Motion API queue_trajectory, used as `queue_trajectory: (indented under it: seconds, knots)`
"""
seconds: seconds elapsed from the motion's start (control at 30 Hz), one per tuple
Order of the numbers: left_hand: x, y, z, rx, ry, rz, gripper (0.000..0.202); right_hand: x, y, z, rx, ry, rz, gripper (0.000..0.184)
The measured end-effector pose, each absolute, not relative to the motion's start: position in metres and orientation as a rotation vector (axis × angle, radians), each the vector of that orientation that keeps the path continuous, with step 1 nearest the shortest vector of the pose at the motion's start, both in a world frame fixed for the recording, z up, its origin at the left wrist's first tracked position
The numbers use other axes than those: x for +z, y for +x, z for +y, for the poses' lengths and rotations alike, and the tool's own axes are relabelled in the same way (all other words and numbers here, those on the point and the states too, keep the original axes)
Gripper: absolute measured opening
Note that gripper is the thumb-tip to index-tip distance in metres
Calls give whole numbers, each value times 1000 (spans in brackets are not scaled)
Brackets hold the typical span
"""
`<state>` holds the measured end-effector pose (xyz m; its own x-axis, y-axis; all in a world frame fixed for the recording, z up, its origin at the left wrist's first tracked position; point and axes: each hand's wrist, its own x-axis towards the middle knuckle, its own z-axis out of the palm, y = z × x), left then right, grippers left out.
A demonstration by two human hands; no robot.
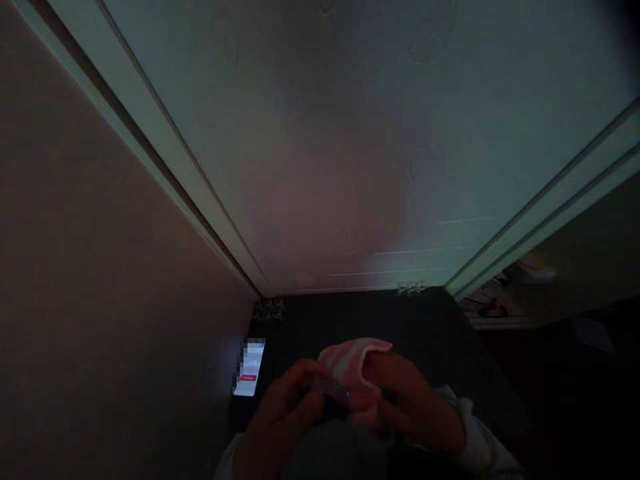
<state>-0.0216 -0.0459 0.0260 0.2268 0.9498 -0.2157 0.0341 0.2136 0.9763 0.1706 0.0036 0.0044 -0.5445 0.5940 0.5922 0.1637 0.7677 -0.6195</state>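
In the dim light, a pink-and-white cloth (347, 360) is bunched between my hands, low in the middle of the view. My right hand (415, 403) is closed on the cloth, with fingers tucked under its fold. Between thumb and fingers my left hand (287, 403) pinches a small clear, shiny object (333, 390), which touches the cloth's near side. Its full shape is too dark and covered to make out. Both hands are above the near part of a dark tabletop (345, 317).
A lit phone (253, 367) lies at the table's left edge. Several small clear round pieces stand in a group (269, 309) at the back left, with another group (411, 287) at the back right. A pale panel (325, 167) rises behind; a wall (100, 267) borders the left.
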Motion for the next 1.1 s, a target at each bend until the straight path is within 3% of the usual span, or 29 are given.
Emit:
queue_trajectory:
  seconds: [0.23, 0.47, 1.1]
  knots:
    - [18, -21, -42, 782, 1287, 1454, 52, -6, 170, 4, 552, -631, -2123, 19]
    - [11, -23, -38, 655, 1297, 1382, 39, -9, 173, 3, 552, -568, -2196, 19]
    - [11, -29, -49, 748, 1403, 1150, 12, -22, 167, 2, 1315, -775, -2100, 19]
